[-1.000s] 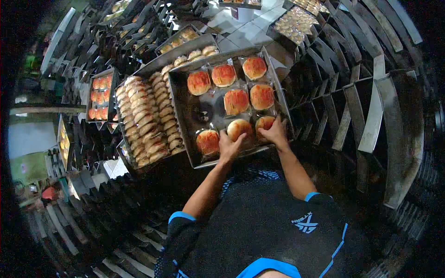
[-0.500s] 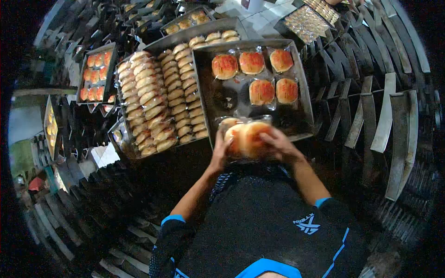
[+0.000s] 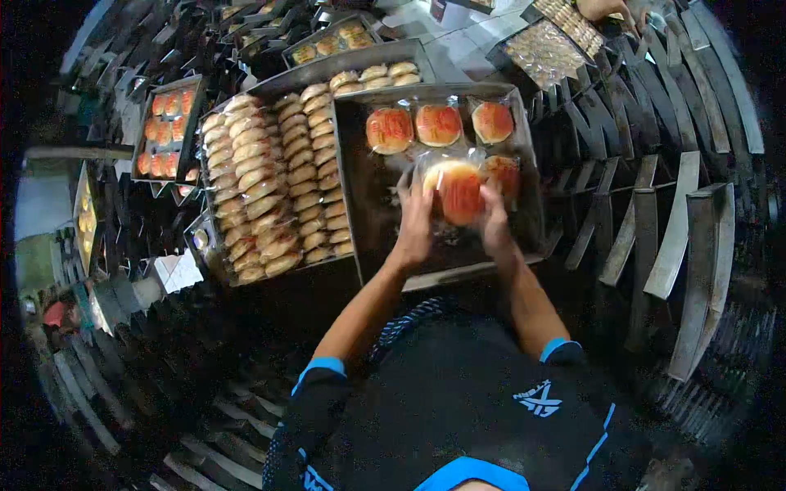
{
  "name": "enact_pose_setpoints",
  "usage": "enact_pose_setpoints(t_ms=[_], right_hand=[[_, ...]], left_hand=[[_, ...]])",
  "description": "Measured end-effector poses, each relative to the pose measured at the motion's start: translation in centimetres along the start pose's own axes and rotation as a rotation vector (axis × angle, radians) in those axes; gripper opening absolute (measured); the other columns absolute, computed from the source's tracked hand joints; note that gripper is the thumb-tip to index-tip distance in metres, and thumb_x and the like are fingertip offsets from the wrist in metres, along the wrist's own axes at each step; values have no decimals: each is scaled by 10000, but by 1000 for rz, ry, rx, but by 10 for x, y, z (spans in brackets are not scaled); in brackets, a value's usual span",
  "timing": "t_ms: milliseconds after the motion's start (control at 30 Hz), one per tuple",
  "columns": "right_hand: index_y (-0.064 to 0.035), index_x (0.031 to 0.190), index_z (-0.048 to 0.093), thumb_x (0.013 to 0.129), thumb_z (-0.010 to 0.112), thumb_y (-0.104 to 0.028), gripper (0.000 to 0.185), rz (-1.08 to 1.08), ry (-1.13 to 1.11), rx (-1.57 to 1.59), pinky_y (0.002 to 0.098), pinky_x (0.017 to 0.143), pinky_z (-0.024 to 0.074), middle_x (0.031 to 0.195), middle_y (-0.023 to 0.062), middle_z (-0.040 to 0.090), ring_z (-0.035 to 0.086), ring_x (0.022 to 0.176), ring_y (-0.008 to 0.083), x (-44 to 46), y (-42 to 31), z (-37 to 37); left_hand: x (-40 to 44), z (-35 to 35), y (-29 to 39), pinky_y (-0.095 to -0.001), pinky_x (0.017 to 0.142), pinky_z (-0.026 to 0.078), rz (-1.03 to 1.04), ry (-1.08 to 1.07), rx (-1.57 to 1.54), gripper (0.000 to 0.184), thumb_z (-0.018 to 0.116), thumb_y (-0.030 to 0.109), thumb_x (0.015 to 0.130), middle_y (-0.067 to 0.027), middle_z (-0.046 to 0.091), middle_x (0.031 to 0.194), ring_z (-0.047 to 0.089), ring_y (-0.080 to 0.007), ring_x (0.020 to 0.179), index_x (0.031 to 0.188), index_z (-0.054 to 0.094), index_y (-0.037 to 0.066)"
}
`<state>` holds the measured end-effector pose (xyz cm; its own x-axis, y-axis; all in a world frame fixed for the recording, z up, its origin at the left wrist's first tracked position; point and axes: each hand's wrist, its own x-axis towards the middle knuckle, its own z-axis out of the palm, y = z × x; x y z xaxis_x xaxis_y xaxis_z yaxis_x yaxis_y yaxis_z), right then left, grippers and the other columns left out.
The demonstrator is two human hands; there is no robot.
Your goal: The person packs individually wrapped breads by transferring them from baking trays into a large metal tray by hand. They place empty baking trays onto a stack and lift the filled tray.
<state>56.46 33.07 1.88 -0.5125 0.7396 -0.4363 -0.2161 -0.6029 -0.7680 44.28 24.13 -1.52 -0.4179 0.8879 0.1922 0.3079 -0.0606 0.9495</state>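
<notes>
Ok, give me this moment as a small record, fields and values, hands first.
Left hand: at the left side of a red-topped bun
Right hand: at the right side of the same bun
Grip: between the two hands, above the tray; blurred, so whether a second bun is there cannot be told
Tray: metal, square-cornered
Other buns inside: three along the far side, one nearer on the right, partly hidden
To the left: packed rows of pale buns in another tray
</notes>
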Motion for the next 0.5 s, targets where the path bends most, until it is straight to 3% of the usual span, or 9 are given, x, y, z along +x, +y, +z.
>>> enact_pose_setpoints(t_ms=[33,67,100,133,167,200,267,367,500], right_hand=[[-5,1050,501,823,491,-315,384,-167,-70,-245,359,915,351,1039,112,537,483,1018,213,17,-12,-14],[7,1100,492,821,509,-319,429,-351,-100,-477,358,930,356,1063,112,547,493,1029,213,33,-23,-28],[19,1173,441,835,501,-331,490,-164,-27,-426,357,944,348,1121,113,526,485,1056,223,44,-26,-32],[30,1246,389,849,493,-343,555,30,41,-372,357,959,339,1179,113,506,477,1083,232,54,-27,-37],[18,1351,241,891,432,-374,633,132,-198,-279,354,1029,252,1336,104,368,351,1223,236,48,-44,-30],[18,1351,241,891,432,-374,633,136,-212,-263,354,1029,252,1336,104,368,351,1223,236,49,-36,-32],[6,1369,209,917,378,-366,608,-10,-219,-266,334,1074,152,1403,83,260,223,1302,216,47,-20,-40],[-11,1378,207,930,348,-349,578,94,-319,-22,319,1087,94,1421,77,227,168,1324,194,28,-20,-57],[-35,1325,335,906,393,-401,559,-46,-262,-107,330,1054,179,1356,66,344,274,1266,185,98,-40,-34]], left_hand=[[20,12,-1,-385,1039,216,19,-33,55,553,357,355,913,-196,206,1351,187,-324,1273,1340,263,15],[38,20,-5,-397,1044,207,-190,-62,5,547,325,340,927,-226,164,1367,151,-357,1282,1344,234,-3],[51,25,-19,-406,1023,262,-554,-40,-566,587,368,386,906,-190,126,1404,158,-323,1298,1345,242,17],[48,29,-30,-403,1001,298,-634,-62,-738,592,378,408,894,-159,236,1371,273,-290,1241,1335,278,26],[53,27,-20,-399,978,335,-724,-73,-902,599,389,431,881,-127,345,1338,388,-258,1184,1325,314,36],[52,24,-5,-383,944,381,-758,-105,-985,595,395,442,873,-102,436,1292,506,-237,1095,1301,368,29],[41,26,6,-374,982,342,-781,-54,-930,585,393,430,871,-105,401,1330,452,-224,1163,1301,377,34],[45,28,58,-368,1060,223,-629,-5,-735,625,364,434,878,-107,357,1361,316,-212,1272,1351,290,32],[105,16,67,-421,1035,260,-543,35,-746,693,331,520,872,-85,307,1395,306,-238,1276,1385,211,72]])
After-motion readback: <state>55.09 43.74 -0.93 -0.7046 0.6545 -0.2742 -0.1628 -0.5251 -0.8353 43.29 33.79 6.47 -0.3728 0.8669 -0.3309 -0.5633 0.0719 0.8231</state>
